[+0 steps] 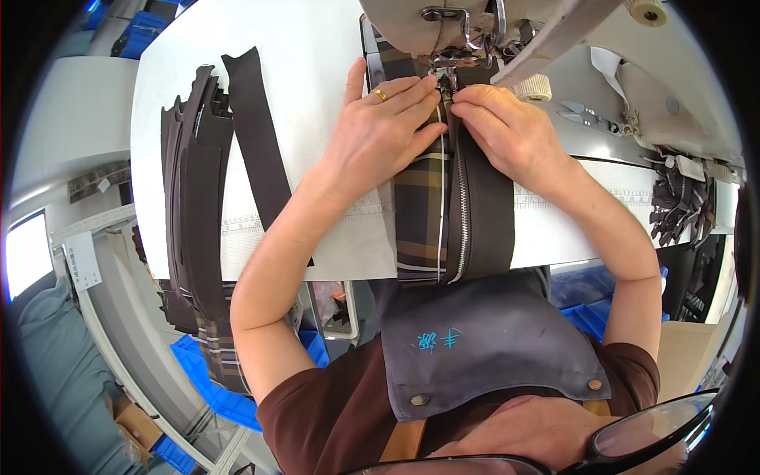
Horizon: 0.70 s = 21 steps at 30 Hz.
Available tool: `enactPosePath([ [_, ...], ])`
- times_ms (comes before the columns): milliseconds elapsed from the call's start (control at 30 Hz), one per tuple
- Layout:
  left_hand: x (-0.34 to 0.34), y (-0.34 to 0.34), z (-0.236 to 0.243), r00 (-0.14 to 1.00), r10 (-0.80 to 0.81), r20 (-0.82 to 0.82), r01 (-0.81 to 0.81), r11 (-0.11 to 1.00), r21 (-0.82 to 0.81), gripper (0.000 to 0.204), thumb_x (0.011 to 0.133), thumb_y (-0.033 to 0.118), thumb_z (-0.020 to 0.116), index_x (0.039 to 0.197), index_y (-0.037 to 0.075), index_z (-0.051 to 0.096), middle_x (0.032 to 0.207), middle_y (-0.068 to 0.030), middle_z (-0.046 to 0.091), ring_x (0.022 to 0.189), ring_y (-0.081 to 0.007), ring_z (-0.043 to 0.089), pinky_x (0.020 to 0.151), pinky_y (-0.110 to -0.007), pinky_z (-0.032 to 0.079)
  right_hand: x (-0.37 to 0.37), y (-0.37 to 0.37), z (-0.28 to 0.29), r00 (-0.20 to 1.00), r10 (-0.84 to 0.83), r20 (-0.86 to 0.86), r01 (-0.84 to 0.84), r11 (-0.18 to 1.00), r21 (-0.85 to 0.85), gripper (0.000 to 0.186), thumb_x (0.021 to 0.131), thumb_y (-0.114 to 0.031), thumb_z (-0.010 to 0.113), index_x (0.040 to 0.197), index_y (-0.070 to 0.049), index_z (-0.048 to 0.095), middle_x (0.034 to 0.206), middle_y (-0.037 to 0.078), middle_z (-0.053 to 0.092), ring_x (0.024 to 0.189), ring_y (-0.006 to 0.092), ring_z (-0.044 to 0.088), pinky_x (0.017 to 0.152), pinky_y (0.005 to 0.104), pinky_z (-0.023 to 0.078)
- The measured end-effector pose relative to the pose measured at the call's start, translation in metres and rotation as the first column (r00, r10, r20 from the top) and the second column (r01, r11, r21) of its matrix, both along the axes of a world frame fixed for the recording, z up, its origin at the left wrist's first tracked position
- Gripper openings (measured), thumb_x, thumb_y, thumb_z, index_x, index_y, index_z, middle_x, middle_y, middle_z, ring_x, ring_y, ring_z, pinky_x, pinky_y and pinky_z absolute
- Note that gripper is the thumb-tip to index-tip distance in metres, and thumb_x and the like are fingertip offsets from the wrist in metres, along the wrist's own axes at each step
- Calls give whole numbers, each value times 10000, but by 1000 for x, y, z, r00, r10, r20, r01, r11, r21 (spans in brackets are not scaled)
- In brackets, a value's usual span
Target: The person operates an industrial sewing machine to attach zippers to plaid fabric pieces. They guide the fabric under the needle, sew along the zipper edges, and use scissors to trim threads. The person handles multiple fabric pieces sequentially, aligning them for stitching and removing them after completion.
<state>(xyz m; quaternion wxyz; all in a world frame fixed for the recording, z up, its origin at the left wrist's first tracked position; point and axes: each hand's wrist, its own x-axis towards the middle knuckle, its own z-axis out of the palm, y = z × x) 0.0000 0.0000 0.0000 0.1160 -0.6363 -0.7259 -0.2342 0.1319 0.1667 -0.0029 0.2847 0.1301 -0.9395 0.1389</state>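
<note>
A plaid fabric piece (419, 207) in brown, tan and white lies on the table. Along its right side runs a metal-toothed zipper (463, 210), with a dark fabric strip (492, 218) beside it. Their far ends reach the presser foot (446, 81) of a sewing machine (546, 20). My left hand (384, 133) rests flat on the plaid piece, fingers stretched toward the presser foot and thumb apart. Just right of the foot, my right hand (513, 131) pinches the edge of the zipper and dark strip. The fingertips hide exactly which layers are held.
Several dark strips (198, 182) hang in a stack over the table's left edge, next to a single loose strip (260, 142). Thread snips (590, 117) lie right of the machine. A bundle of zippers (682, 198) sits at the far right. A blue bin (222, 396) stands below the table.
</note>
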Motion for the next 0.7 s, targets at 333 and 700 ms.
enactPosePath([
  [333, 0, -2, 2, 1000, 6, 29, -6, 1000, -30, 325, 783, 260, 709, 1058, 90, 672, 1166, -16, 639, 1095, -177, 581, 1059, -556, 239, -1, -3, 0, 1000, -2, -13, 1, 1000, -15, 223, 711, -24, 633, 929, 15, 609, 998, 99, 614, 833, 246, 619, 669, 324, 533],
  [700, 3, -5, 0, 1000, -4, 1, 4, 999, -52, 308, 793, 205, 674, 1072, 80, 643, 1199, -23, 608, 1121, -177, 560, 1066, -585, 187, 7, -2, -3, 992, -97, 79, 116, 954, -278, 191, 737, -44, 676, 920, -25, 624, 999, 86, 622, 840, 248, 617, 685, 319, 527],
])
